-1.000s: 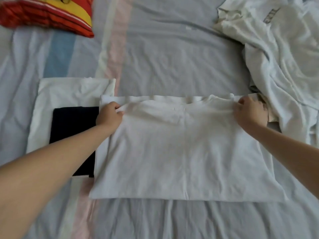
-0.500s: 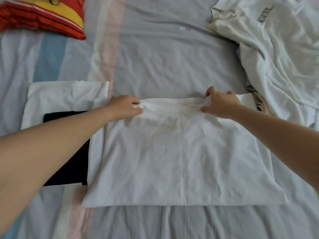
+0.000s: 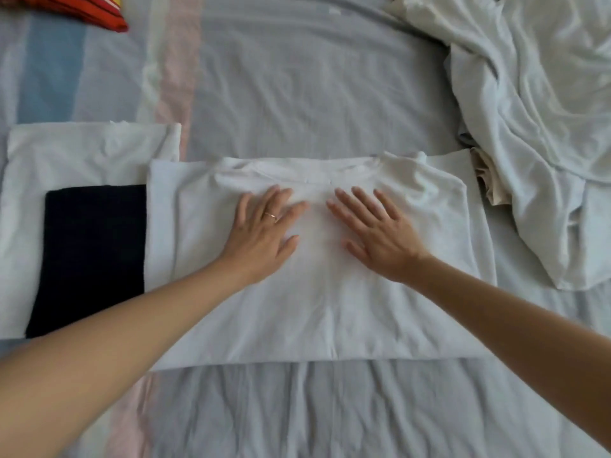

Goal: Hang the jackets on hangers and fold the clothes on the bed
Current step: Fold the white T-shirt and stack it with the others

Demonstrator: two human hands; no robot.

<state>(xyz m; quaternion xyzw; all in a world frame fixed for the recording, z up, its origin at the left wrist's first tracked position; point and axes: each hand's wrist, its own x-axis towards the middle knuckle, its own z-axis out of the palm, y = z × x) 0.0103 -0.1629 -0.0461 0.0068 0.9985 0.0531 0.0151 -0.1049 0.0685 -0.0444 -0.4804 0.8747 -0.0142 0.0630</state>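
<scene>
While white T-shirt (image 3: pixel 324 292) lies spread on bed (image 3: pixel 297 94), sleeves folded in, collar at far edge, I see both hands flat on it. Left hand (image 3: pixel 261 229): fingers straight, spread, ring (image 3: pixel 271 215) on one finger, pressing cloth below collar. Right hand (image 3: pixel 380 233): same, just beside, gripping nothing. Folded black garment (image 3: pixel 89 252) on folded white garment (image 3: pixel 82 153) at left, T-shirt's edge over them. Crumpled white clothes (image 3: pixel 529 127) heaped far right. Red striped cloth (image 3: pixel 92 11) in far left corner.

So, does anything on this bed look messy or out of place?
Mostly the crumpled heap of white clothes at the far right: it is unfolded, with a beige piece poking out from under it. Also, the white shirt in the middle overlaps the folded stack on its left.
</scene>
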